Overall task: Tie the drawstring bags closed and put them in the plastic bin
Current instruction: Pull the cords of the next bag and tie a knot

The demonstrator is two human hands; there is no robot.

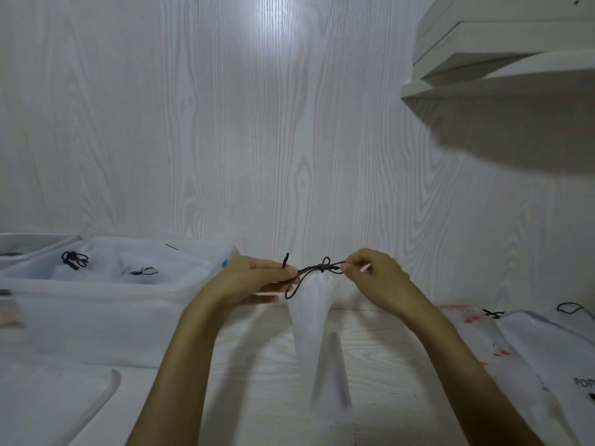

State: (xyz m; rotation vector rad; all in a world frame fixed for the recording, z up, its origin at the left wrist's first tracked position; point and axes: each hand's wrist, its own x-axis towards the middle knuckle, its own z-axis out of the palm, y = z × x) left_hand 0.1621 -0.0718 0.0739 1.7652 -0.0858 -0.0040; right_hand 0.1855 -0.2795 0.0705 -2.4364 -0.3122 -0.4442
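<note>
A translucent drawstring bag hangs gathered at its neck above the counter, its black cord knotted between both hands. The left hand pinches one cord end, the right hand the other (a loop droops between). Left, the plastic bin holds tied bags.

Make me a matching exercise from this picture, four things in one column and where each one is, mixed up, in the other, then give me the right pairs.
1. drawstring bag
2. plastic bin
3. black cord
4. untied bags

A. pinched between the left hand and right hand
B. lying flat on the right of the table
C. hanging below the knot, in the middle
D. on the left, already holding tied bags

Pairs: 1-C, 2-D, 3-A, 4-B
</note>
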